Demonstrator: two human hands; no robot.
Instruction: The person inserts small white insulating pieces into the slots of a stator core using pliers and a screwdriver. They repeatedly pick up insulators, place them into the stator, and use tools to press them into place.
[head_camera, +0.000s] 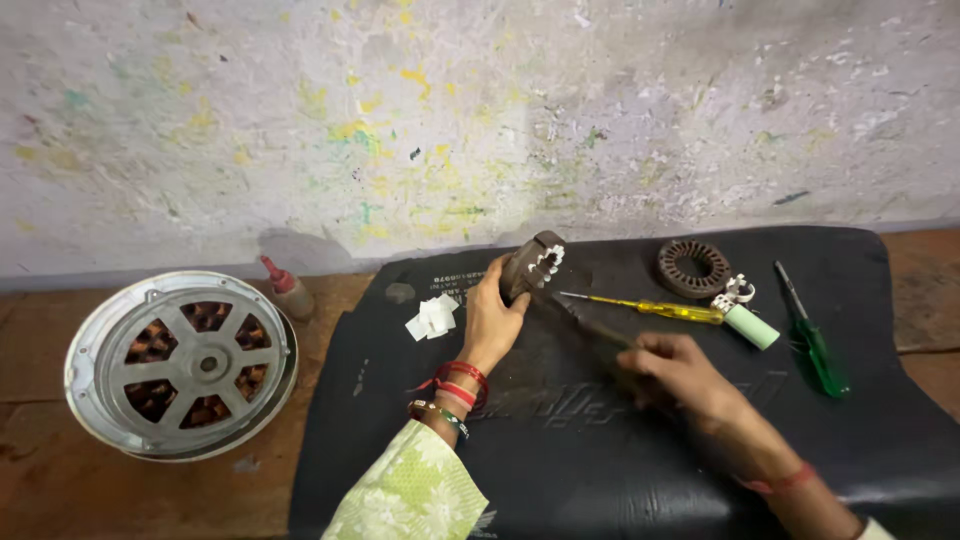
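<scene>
Nearest, a green-patterned sleeve (415, 495) leads up past red and beaded bangles (455, 392) to the left hand (492, 318), fingers closed around a brown motor stator (532, 264) held on edge over the black rubber mat (600, 470). Right hand (680, 375), blurred, is clenched on a thin dark tool (590, 325) whose tip touches the stator. Beyond it on the mat: yellow-handled screwdriver (650, 308), pale green cylinder with a white clip (745, 318), green-handled screwdriver (812, 340), small white paper slips (432, 316), and a second ring-shaped stator core (693, 268) lying flat. Left, on the wooden bench (40, 480), a round metal fan motor housing (180, 362); just behind it a small red-capped bottle (288, 288) near the paint-flecked wall (480, 110).
</scene>
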